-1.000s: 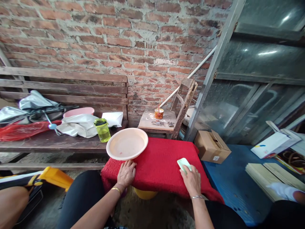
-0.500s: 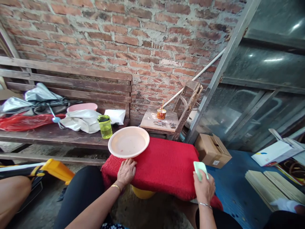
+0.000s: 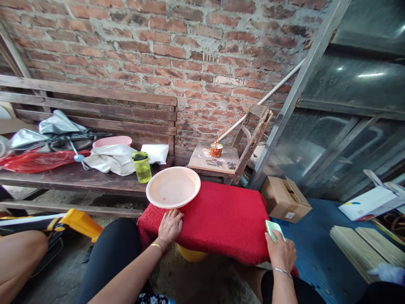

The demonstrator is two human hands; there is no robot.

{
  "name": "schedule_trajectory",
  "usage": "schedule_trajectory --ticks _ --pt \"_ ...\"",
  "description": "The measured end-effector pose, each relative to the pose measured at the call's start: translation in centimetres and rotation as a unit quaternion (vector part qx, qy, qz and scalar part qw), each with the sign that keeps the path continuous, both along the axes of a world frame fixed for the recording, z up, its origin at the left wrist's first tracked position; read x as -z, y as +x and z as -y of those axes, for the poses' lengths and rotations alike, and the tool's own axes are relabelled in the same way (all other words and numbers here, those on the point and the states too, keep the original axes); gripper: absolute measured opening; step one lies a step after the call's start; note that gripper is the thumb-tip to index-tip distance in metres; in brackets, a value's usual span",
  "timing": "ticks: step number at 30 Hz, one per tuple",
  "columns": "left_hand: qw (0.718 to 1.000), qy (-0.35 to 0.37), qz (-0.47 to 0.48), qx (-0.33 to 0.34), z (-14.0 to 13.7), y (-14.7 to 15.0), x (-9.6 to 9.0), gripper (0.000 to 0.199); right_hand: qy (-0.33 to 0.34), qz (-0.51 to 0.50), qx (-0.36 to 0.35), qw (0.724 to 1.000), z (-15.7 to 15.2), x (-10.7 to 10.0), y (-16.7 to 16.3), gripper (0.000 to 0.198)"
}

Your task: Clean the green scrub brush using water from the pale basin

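Note:
My left hand (image 3: 171, 226) lies on the near edge of a red cloth (image 3: 226, 215), fingers stretched out and close together. Its fingertips are just below the rim of a pale pink basin (image 3: 173, 188), which holds what looks like water; whether they touch it I cannot tell. My right hand (image 3: 281, 252) is closed around a pale green, flat, rounded-corner object (image 3: 274, 231) at the cloth's right end. Its underside is hidden by my fingers, so its exact kind does not show.
On the wooden bench (image 3: 72, 177) at left are a green bottle (image 3: 142, 167), a pink basin (image 3: 112, 141) and bags. A wooden chair (image 3: 202, 160) behind holds a tin (image 3: 216, 150) and padlocks. A cardboard box (image 3: 284, 200) stands right. A person's knee (image 3: 22, 257) is at left.
My right hand has moved a little right and toward me with the pale green object, which is now tilted differently. My left hand stays on the cloth. The whole view has shifted slightly.

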State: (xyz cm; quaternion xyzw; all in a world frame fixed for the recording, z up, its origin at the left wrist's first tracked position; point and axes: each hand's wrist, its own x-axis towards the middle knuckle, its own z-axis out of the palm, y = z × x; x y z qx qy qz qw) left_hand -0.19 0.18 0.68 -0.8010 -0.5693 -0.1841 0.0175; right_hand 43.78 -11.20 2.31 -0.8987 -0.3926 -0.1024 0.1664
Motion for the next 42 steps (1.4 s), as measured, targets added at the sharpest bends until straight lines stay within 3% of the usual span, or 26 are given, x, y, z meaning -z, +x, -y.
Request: schedule_trajectory --ticks 3,7,10,12,15,18,20,22,24,27,30,32,37,40,42 --pt "1.000 -0.005 -0.006 -0.001 0.0 0.0 0.1 0.029 0.067 -0.030 -0.013 0.997 0.2 0.1 0.4 0.046" --pt "1.000 -0.005 -0.008 -0.004 -0.1 0.0 0.1 0.029 0.164 -0.097 -0.190 0.963 -1.9 0.3 -4.4 0.040" --pt "1.000 -0.006 -0.007 -0.004 0.0 0.0 0.0 0.030 0.152 -0.126 -0.302 0.933 -3.7 0.5 -8.7 0.033" --pt "1.000 -0.008 -0.007 -0.003 0.0 0.0 -0.1 0.030 0.120 -0.127 -0.341 0.924 -4.3 0.5 -9.8 0.030" --pt "1.000 -0.006 -0.003 -0.003 0.1 0.0 -0.1 0.029 0.081 -0.114 -0.278 0.950 -4.0 0.4 -7.7 0.030" --pt "1.000 -0.002 0.011 -0.002 0.0 0.0 0.0 0.029 0.064 -0.100 -0.129 0.985 -2.6 0.3 -3.0 0.034" --pt "1.000 -0.002 0.021 -0.002 0.0 0.0 0.1 0.029 0.070 -0.095 -0.048 0.992 -1.7 0.2 -0.5 0.039" --pt "1.000 -0.003 0.026 -0.004 0.0 0.0 0.1 0.029 0.100 -0.103 -0.025 0.989 -1.3 0.1 0.3 0.043" --pt "1.000 -0.005 0.023 -0.004 0.0 0.1 0.1 0.029 0.143 -0.136 -0.078 0.977 -1.6 0.0 -1.2 0.045" --pt "1.000 -0.008 0.015 -0.005 0.0 0.1 -0.1 0.029 0.175 -0.183 -0.231 0.940 -2.8 -0.1 -6.4 0.040" --pt "1.000 -0.008 0.015 -0.008 0.1 0.0 -0.1 0.030 0.142 -0.162 -0.385 0.898 -3.7 -0.2 -11.9 0.029" --pt "1.000 -0.007 0.014 -0.007 0.1 -0.1 -0.1 0.030 0.102 -0.133 -0.435 0.885 -3.8 -0.2 -14.4 0.031" --pt "1.000 -0.008 0.002 -0.009 0.1 -0.1 -0.3 0.031 0.030 -0.090 -0.428 0.899 -3.4 -0.2 -15.5 0.026" --pt "1.000 -0.007 -0.002 -0.006 0.1 0.0 -0.3 0.031 0.010 -0.075 -0.402 0.913 -3.6 -0.6 -13.6 0.024" --pt "1.000 -0.006 -0.001 -0.007 0.1 0.0 -0.3 0.030 0.006 -0.070 -0.342 0.937 -3.7 -0.8 -11.3 0.026"
